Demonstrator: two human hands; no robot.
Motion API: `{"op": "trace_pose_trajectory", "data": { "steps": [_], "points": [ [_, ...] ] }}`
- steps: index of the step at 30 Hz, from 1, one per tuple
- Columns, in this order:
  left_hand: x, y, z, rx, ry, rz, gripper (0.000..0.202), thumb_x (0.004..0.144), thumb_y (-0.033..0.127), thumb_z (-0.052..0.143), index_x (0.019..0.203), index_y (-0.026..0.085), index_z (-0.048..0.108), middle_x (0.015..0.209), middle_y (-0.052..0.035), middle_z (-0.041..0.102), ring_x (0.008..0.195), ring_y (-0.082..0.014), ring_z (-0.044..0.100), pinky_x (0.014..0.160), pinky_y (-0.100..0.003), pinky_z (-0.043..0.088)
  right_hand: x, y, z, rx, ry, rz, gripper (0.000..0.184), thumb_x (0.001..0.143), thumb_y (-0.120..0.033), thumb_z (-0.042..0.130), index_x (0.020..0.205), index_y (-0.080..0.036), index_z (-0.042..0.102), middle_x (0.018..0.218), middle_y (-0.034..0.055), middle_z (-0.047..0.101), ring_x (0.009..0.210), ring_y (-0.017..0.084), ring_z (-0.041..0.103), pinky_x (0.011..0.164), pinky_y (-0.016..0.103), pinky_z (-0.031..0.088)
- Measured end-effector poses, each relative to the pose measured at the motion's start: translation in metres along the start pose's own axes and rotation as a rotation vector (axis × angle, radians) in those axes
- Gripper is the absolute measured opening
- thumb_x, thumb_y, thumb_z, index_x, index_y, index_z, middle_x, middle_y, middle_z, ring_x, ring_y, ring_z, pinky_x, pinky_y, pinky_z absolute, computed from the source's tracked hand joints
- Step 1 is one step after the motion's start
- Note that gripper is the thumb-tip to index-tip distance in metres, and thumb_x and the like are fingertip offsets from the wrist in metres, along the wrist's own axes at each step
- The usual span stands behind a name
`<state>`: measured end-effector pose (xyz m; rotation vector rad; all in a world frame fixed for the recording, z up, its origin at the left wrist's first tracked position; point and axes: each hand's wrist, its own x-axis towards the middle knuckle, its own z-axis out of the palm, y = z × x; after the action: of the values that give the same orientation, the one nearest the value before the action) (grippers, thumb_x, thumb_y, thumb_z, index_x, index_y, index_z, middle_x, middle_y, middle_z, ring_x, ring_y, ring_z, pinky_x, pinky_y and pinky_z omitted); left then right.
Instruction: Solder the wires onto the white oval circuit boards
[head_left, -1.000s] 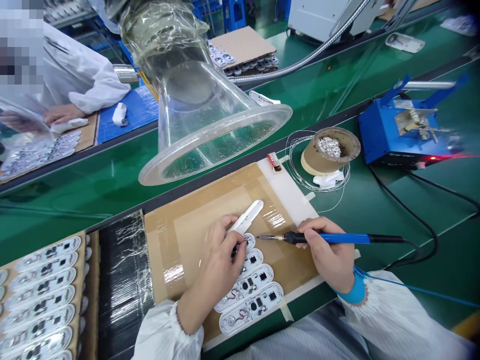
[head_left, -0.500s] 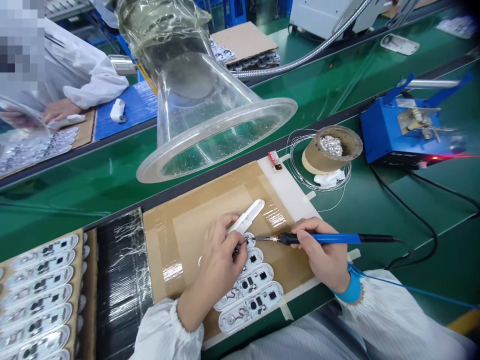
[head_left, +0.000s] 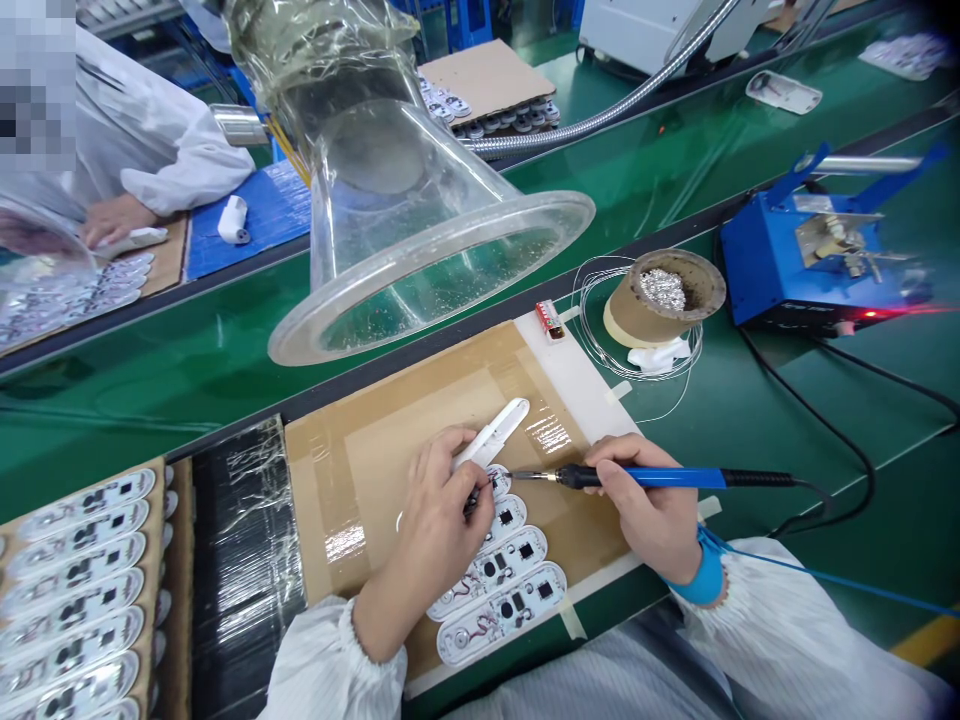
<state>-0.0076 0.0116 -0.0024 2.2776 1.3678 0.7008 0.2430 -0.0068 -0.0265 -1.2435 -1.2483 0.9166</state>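
In my right hand [head_left: 651, 510] is a soldering iron [head_left: 679, 477] with a blue handle, gripped like a pen and pointing left. Its thin tip reaches the end of a white oval housing [head_left: 498, 480] fitted with electronic parts; whether it touches is too fine to tell. My left hand [head_left: 448, 505] rests over that housing, thumb and finger pinched on something dark and small that I cannot make out. A narrow white plastic piece [head_left: 499, 432] sticks out past its fingers. Nearer me, more fitted housings [head_left: 502, 612] lie in a row on the cardboard [head_left: 375, 420].
A clear extraction hood [head_left: 442, 275] hangs beyond the cardboard. At right stand a solder-filled cup [head_left: 637, 310], coiled solder wire [head_left: 592, 330] and a blue soldering station [head_left: 780, 270]. More housings [head_left: 75, 600] are stacked at left. A co-worker's hand [head_left: 120, 218] is across the bench.
The soldering iron and my right hand have shifted very slightly right. My left hand stays in place over the housing.
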Motion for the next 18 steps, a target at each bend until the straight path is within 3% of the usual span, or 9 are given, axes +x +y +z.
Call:
{"op": "trace_pose_trajectory", "data": {
  "steps": [10,18],
  "points": [
    [-0.0003,-0.0018,-0.0001,0.001,-0.006,-0.008,0.015,0.102,0.009,0.056,0.097,0.023,0.057,0.142,-0.0100,0.055,0.139,-0.0304,0.055,0.110,-0.057,0.050,0.0010,0.0022,-0.0032,0.064,0.061,0.035,0.014,0.101,-0.020,0.067,0.089,-0.025,0.074,0.078,0.0002,0.071,0.062,0.016,0.068,0.057,0.027,0.056],
    [-0.0015,-0.0022,-0.0058,-0.051,-0.024,-0.041,0.016,0.106,0.014,0.057,0.103,0.026,0.068,0.143,-0.0101,0.056,0.138,-0.0301,0.058,0.108,-0.055,0.052,-0.0012,0.0041,-0.0039,0.096,0.061,0.060,0.014,0.101,-0.023,0.067,0.089,-0.024,0.074,0.077,0.0007,0.071,0.063,0.018,0.067,0.058,0.030,0.055]
  ]
}}
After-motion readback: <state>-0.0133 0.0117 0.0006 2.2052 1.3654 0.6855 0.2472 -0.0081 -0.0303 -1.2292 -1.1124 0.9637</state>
